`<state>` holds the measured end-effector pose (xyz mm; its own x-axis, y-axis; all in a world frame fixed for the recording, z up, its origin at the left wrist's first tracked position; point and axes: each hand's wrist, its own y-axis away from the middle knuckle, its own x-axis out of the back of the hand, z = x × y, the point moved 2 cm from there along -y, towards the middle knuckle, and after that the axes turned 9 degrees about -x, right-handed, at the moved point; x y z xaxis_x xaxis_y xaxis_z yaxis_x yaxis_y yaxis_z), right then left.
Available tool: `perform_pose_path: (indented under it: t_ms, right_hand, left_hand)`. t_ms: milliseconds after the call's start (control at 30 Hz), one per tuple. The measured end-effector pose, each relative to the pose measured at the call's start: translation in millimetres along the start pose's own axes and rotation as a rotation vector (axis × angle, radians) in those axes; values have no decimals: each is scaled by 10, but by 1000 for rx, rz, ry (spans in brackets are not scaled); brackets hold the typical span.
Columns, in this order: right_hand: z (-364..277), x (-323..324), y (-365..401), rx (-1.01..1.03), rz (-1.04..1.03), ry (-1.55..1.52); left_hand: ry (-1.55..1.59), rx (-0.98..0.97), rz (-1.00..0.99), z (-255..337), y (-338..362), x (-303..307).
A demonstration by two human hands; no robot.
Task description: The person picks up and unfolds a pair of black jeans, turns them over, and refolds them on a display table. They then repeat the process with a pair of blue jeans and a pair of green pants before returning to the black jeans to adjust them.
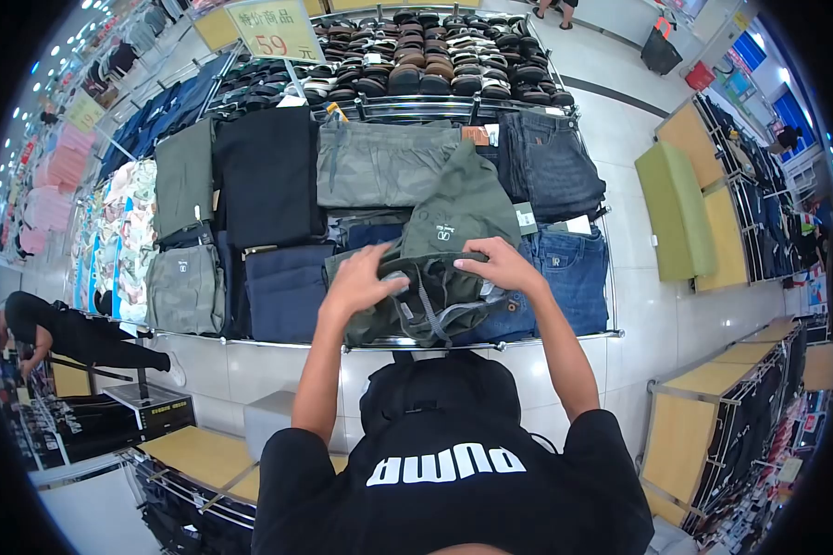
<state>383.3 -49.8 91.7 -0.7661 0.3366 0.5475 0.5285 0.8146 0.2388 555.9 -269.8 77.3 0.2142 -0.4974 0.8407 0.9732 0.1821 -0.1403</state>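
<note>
Olive green drawstring pants (pixel 463 203) lie bunched at the front edge of the display rack, a small white logo on the fabric. Their waist opening faces me, with a grey drawstring (pixel 428 310) hanging across the dark inside. My left hand (pixel 366 280) is closed on the left side of the waistband, thumb inside the opening. On the other side, my right hand (pixel 498 265) pinches the waistband's upper edge between thumb and fingers. Folded blue jeans (pixel 572 277) lie to the right of the pants, and folded navy pants (pixel 290 291) to the left.
Behind are folded grey camouflage shorts (pixel 379 166), black pants (pixel 270 176) and dark jeans (pixel 548 162). Rows of shoes (pixel 426 55) fill the far rack beside a price sign (pixel 276 30). A green bench (pixel 673 213) stands right; a person (pixel 65 333) bends at left.
</note>
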Motion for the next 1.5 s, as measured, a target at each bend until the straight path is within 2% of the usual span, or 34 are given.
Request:
perform_pose_path:
  t_ms: [67, 100, 167, 200, 267, 400, 500, 533, 600, 667, 733, 833, 900, 1100, 1167, 1233, 1300, 1367, 1433, 1500]
  right_hand:
    - [-112, -30, -28, 1, 21, -23]
    - [-102, -44, -54, 1, 18, -22]
    - [-49, -76, -120, 2, 3, -153]
    - [-17, -62, -136, 3, 4, -153]
    - [65, 41, -145, 36, 95, -170]
    - [289, 102, -237, -124, -9, -249]
    - [210, 10, -236, -33, -28, -254]
    - [180, -50, -242, 6, -7, -211]
    - [119, -133, -294, 24, 25, -156]
    - [-20, -192, -310, 51, 113, -58]
    - [-41, -216, -385, 42, 105, -54]
    - [-38, -184, -384, 81, 107, -33]
    - [-4, -214, -358, 153, 115, 135]
    - [73, -233, -309, 57, 77, 325]
    - [171, -241, -300, 92, 92, 314]
    - [263, -178, -252, 124, 107, 301]
    - [370, -99, -203, -20, -4, 207]
    - [357, -134, -189, 43, 21, 193]
    - [448, -146, -236, 144, 144, 43]
    - [468, -118, -254, 150, 152, 29]
  left_hand:
    - [316, -205, 84, 181, -190, -123]
    - [317, -203, 85, 208, -279, -157]
    - [456, -50, -218, 213, -404, -276]
    - [457, -154, -119, 244, -420, -280]
    - [538, -158, -160, 190, -450, -262]
    - [667, -124, -217, 96, -494, -350]
    - [762, -53, -202, 27, -495, -406]
    - [761, -55, -207, 26, -509, -412]
    - [703, 24, -352, 25, -495, -456]
    - [695, -30, -306, 183, -495, -400]
    - [682, -87, -256, 232, -516, -344]
    - [601, -119, -304, 177, -551, -269]
    - [614, -47, -406, 160, -512, -279]
    - [606, -120, -363, 144, -480, -411]
    - [580, -148, -319, 130, -458, -387]
    - [703, -112, -263, 25, -412, -304]
    - [586, -75, -295, -49, -402, -251]
    - [552, -5, -374, -45, -384, -260]
    - [605, 6, -324, -34, -387, -262]
    - [671, 51, -290, -79, -422, -312]
